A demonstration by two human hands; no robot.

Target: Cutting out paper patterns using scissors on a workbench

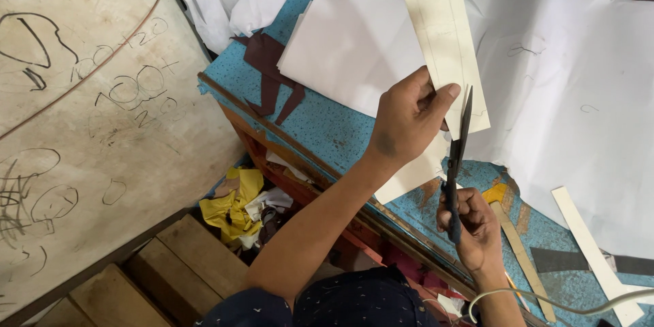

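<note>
Left hand (407, 119), centre of the frame: fingers and thumb clamped on a long cream paper strip (444, 34), which runs from the grip up to the top edge of the frame, tilted slightly left.

Right hand (471, 226), lower right of centre: closed around the handles of dark scissors (458, 157). Blades point upward, their tips just beside the strip's right edge and close to the left thumb; whether the blades bite the paper cannot be told.

Surface (327, 129): blue speckled top, running from upper centre to lower right, with a wooden edge.

On the surface: large white sheets (565, 95) with faint pencil lines, behind the strip; a dark brown cut scrap (269, 71), upper centre left; a wooden ruler (521, 259) and a white strip (593, 252), lower right.

Below the surface edge, lower centre: a heap of yellow and white scraps (245, 208) on the floor. No container is visible.

Left of the frame: a pale board (88, 109) with scribbled marks.
</note>
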